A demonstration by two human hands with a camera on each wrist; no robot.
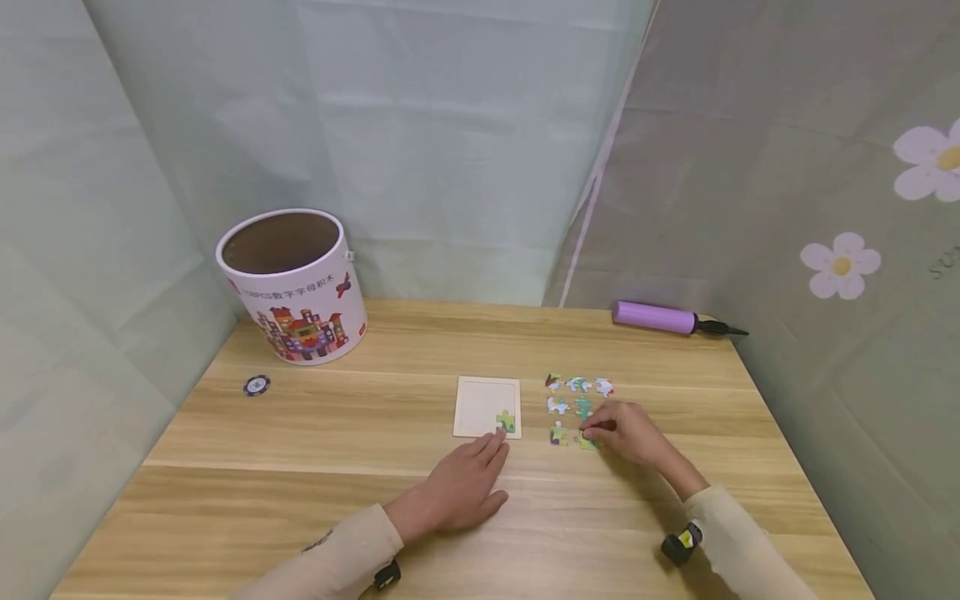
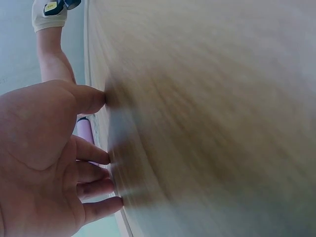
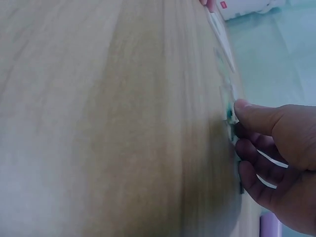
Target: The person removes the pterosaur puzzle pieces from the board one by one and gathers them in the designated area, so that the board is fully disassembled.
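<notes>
A square, pale wooden puzzle tray [image 1: 476, 404] lies on the table with one green puzzle piece [image 1: 506, 420] in its lower right corner. My left hand [image 1: 467, 483] is laid palm down, fingers fairly straight, with the fingertips at the tray's near edge by that piece. To the right of the tray, my right hand [image 1: 626, 429] has its thumb and fingers curled at a green puzzle piece [image 1: 588, 443] and appears to pinch it; the fingers partly hide it. Beside it lies another green and purple puzzle piece [image 1: 558, 434]. In the right wrist view, the thumb [image 3: 242, 106] is close to the forefinger.
Several loose puzzle pieces [image 1: 578, 384] lie in rows beyond my right hand. A white printed bucket [image 1: 311, 317] stands at the back left, with a blue and white poker chip [image 1: 257, 385] before it. A purple hand pump [image 1: 654, 317] lies along the back right edge.
</notes>
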